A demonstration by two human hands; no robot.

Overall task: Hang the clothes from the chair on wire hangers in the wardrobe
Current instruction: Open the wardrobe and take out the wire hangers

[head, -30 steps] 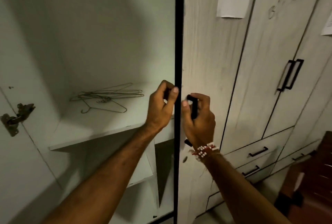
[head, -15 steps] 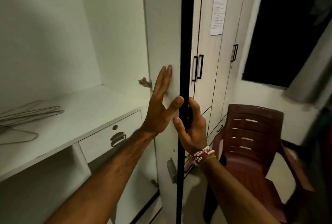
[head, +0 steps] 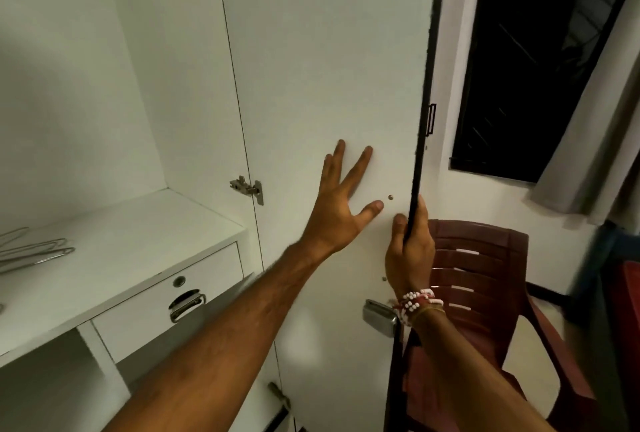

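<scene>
Pressing the wardrobe door [head: 329, 51] wide, the left hand [head: 341, 210] lies flat, fingers spread; the right hand [head: 410, 255] grips its edge. On the shelf [head: 138, 224] the wire hangers [head: 38, 251] wait, the maroon plastic chair [head: 485, 276] shows no clothes, and by the look of it nothing is hung yet

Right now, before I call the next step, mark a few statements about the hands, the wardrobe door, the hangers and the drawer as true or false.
The left hand lies flat, fingers spread, on the inner face of the wardrobe door. True.
The right hand holds a wire hanger. False: it grips the door's edge.
The wire hangers lie on the shelf. True.
The drawer under the shelf stands pulled out. False: it is shut.
</scene>
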